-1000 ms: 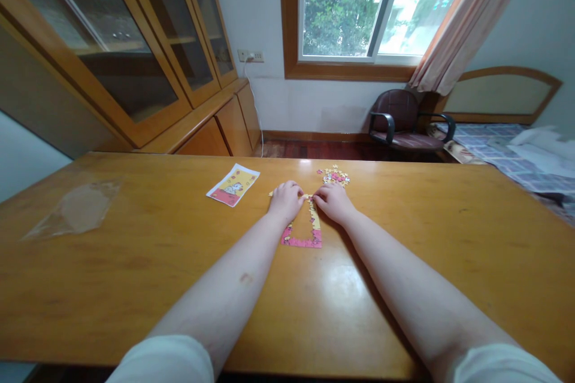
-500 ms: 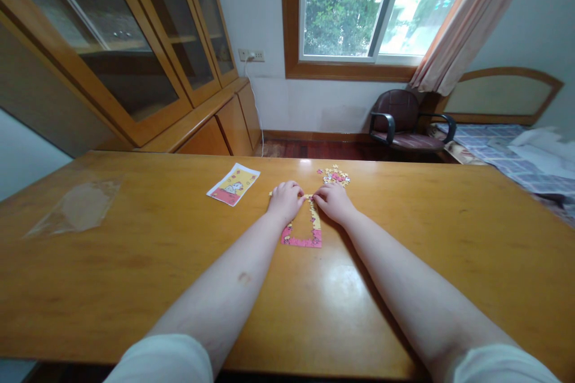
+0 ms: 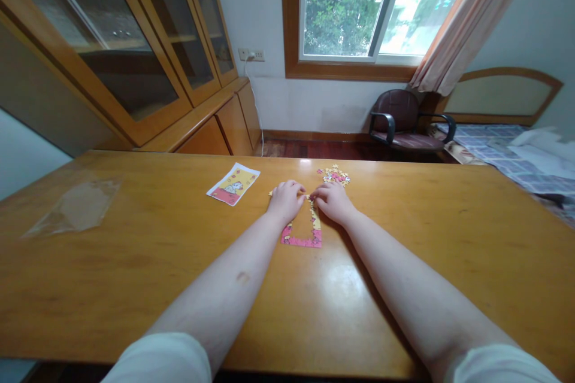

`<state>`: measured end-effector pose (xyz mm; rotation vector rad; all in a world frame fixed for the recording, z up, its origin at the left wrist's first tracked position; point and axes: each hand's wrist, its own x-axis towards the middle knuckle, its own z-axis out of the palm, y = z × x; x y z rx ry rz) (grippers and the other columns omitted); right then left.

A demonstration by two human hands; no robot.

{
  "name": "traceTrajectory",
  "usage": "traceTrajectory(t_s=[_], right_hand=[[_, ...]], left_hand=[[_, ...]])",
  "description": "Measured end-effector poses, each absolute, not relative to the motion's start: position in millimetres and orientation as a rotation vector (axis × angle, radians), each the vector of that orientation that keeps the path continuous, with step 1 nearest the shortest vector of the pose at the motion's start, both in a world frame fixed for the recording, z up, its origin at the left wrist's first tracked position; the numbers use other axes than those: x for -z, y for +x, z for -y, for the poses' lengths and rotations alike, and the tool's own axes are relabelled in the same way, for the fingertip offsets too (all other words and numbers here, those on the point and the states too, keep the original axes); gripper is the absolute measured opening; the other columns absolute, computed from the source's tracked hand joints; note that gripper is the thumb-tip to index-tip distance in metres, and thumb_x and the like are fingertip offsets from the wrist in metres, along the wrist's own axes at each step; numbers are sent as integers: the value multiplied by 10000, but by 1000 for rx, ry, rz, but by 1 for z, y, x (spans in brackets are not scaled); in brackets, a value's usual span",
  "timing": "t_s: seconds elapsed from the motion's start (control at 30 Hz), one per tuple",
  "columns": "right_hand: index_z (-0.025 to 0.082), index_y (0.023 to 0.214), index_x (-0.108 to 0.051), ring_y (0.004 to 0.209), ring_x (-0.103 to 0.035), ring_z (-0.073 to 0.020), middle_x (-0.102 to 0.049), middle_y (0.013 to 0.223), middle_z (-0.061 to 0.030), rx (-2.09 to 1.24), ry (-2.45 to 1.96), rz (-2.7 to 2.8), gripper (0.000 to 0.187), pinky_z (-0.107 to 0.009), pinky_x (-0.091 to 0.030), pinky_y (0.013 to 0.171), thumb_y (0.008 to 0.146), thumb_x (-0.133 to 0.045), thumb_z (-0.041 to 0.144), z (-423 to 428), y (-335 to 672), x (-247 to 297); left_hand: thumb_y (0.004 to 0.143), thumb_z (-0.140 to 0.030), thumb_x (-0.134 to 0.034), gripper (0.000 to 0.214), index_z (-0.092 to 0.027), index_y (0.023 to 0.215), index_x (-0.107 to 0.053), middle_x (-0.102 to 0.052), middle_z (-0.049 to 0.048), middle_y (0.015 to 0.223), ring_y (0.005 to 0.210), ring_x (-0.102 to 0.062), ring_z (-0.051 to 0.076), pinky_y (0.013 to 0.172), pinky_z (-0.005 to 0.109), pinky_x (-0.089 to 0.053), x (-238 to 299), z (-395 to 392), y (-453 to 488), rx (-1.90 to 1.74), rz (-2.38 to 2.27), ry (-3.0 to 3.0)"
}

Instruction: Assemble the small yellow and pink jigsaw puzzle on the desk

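A jigsaw puzzle border (image 3: 302,243) lies flat on the table, pink along its near edge and yellow farther up its sides. Over its far left corner rests my left hand (image 3: 286,198), fingers curled down and pinched at the far edge of the border. My right hand (image 3: 331,198) covers the far right corner, its thumb and fingertips closed on the pieces there. Between the two hands a thin yellow strip of pieces shows. Just beyond my right hand is a heap of loose jigsaw pieces (image 3: 336,175). The fingers hide much of the far edge.
A picture card (image 3: 234,184) in yellow and pink lies left of the puzzle. Farther left on the wooden table (image 3: 157,263) is a clear plastic bag (image 3: 78,206). A glass-fronted cabinet (image 3: 197,96) stands behind at left, and an armchair (image 3: 402,119) beyond the far edge.
My right hand has shifted very slightly to the left and its fingertips have moved a little. My left hand stays almost in place. The puzzle border and loose pieces look unchanged.
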<state>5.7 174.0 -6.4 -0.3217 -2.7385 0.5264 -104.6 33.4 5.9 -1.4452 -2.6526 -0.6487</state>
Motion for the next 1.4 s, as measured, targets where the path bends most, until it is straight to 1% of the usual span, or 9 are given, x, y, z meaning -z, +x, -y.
traceTrajectory(t_s=[0.1, 0.2, 0.37, 0.5, 0.67, 0.9, 1.07, 1.17, 1.4], right_hand=[[258, 900, -747, 1044, -505, -230, -679, 1036, -35, -509, -287, 2763, 228, -471, -205, 1085, 835, -540, 187, -174, 5, 8], [250, 880, -749, 1038, -504, -231, -680, 1045, -35, -535, -313, 2783, 231, -469, -219, 1079, 833, -533, 183, -175, 5, 8], [242, 904, -750, 1057, -508, -232, -680, 1058, -44, -563, -353, 2793, 268, -453, -252, 1060, 831, -504, 163, -176, 4, 6], [231, 895, -745, 1046, -520, -233, -687, 1042, -44, -563, -378, 2776, 257, -446, -261, 1055, 827, -506, 164, -175, 4, 5], [226, 913, -738, 1036, -530, -230, -693, 1019, -55, -572, -385, 2772, 245, -440, -274, 1045, 847, -506, 189, -175, 4, 5], [223, 891, -742, 1036, -528, -239, -697, 998, -53, -554, -387, 2779, 182, -455, -224, 1073, 850, -569, 263, -176, 4, 6], [230, 886, -742, 1037, -525, -238, -690, 1004, -55, -550, -398, 2786, 169, -436, -273, 1036, 845, -584, 277, -176, 4, 5], [232, 873, -742, 1039, -522, -242, -691, 1004, -52, -553, -406, 2796, 155, -425, -291, 1017, 835, -598, 277, -176, 4, 4], [227, 859, -738, 1035, -521, -242, -693, 974, -53, -524, -417, 2793, 164, -429, -272, 1028, 846, -582, 276, -176, 4, 4]], left_hand=[[870, -313, -545, 169, -238, 937, -681, -683, 43, 963, 954, -603, 211, 874, 338, -438, -14, -30, -98, 610, 2569, -1629], [830, -387, -582, 192, -242, 913, -677, -698, 30, 851, 850, -632, 214, 812, 329, -455, -21, -26, -92, 514, 2521, -1854], [722, -480, -666, 300, -236, 896, -641, -703, 29, 838, 801, -644, 229, 724, 311, -457, -23, -24, -90, 420, 2564, -1885], [728, -462, -651, 263, -234, 851, -611, -689, 18, 800, 760, -634, 213, 670, 293, -434, -21, -23, -93, 407, 2592, -1877], [741, -460, -635, 256, -231, 851, -598, -677, 8, 786, 745, -624, 198, 652, 282, -411, -22, -21, -95, 427, 2568, -1925], [655, -472, -724, 320, -226, 818, -599, -674, -16, 776, 746, -628, 177, 649, 268, -399, -26, -22, -93, 421, 2440, -2224], [676, -458, -710, 285, -226, 810, -611, -667, -16, 747, 732, -623, 172, 648, 268, -389, -27, -22, -91, 416, 2416, -2238], [635, -495, -738, 336, -225, 790, -612, -659, -20, 726, 705, -613, 168, 636, 266, -382, -28, -21, -90, 404, 2373, -2307], [617, -487, -754, 328, -225, 773, -634, -664, -11, 729, 689, -606, 170, 622, 265, -378, -28, -22, -87, 358, 2382, -2335]])
